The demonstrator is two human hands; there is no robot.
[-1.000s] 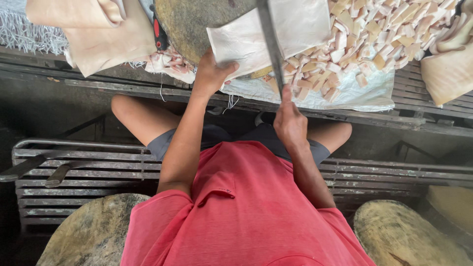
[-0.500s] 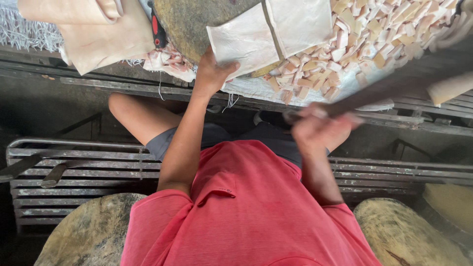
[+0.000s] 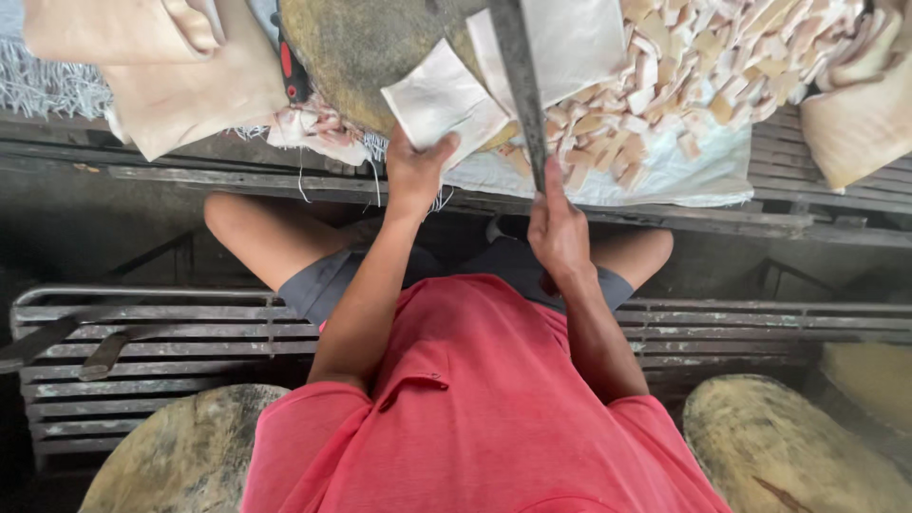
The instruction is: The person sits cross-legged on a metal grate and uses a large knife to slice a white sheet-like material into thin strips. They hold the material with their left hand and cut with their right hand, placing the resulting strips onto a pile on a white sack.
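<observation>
Left hand: the left hand (image 3: 418, 169) is clenched on the near edge of a pale sheet piece (image 3: 442, 98), fingers curled over its lower border, pressing it onto the round chopping block (image 3: 366, 47).
Right hand: the right hand (image 3: 559, 228) is wrapped around the handle of a long cleaver (image 3: 521, 76), index finger laid along the spine; the blade runs away from the body and stands on a second pale sheet piece (image 3: 579, 43), just right of the first.
Sheet pieces: both lie flat on the block, at its right half, side by side with the blade between them.
Chopping block: dark, worn, round; sits on the far slatted worktop (image 3: 817, 166), centre of view.
Cut pieces: a heap of small tan squares (image 3: 722, 66) lies right of the block on a white plastic sheet (image 3: 665, 176) that hangs over the worktop edge.
Uncut stock, left: folded pale slabs (image 3: 161, 66) lie left of the block; a red-handled tool (image 3: 290, 66) rests between them and the block.
Uncut stock, right: another folded slab (image 3: 860, 114) lies at the far right edge.
Person: seated, red shirt (image 3: 475, 408), grey shorts, knees under the worktop.
Near area: a metal slatted rack (image 3: 142, 351) runs behind the person; two more round blocks (image 3: 180, 456) (image 3: 788, 446) stand at near left and near right.
</observation>
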